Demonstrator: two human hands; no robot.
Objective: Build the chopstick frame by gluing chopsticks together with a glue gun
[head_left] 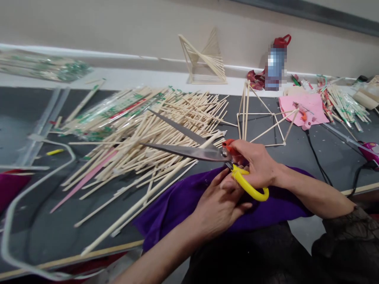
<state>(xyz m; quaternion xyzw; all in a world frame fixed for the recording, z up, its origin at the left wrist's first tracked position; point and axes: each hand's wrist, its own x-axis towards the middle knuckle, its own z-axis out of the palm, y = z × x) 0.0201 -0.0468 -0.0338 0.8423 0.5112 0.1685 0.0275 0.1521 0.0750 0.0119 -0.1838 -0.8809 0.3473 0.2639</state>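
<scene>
My right hand (260, 161) is closed around the handles of a large pair of scissors (189, 152), one handle yellow and one orange. The steel blades stand apart and point left over a heap of thin wooden sticks (183, 122). Just below the yellow handle, my left hand (216, 205) has its fingers curled in close to the scissors' pivot. The handle and my right hand partly cover those fingertips, and whatever they grip, if anything, is hidden. A purple cloth (174, 203) lies beneath both hands at the table's front edge.
Behind the hands stands a stick frame (275, 115), with a twisted stick model (207, 63) on the ledge near a bottle (276, 67). A glue gun (306, 118) lies on pink paper (286, 103). Wrapped sticks (112, 108) and a bent white tube (12, 213) are at left.
</scene>
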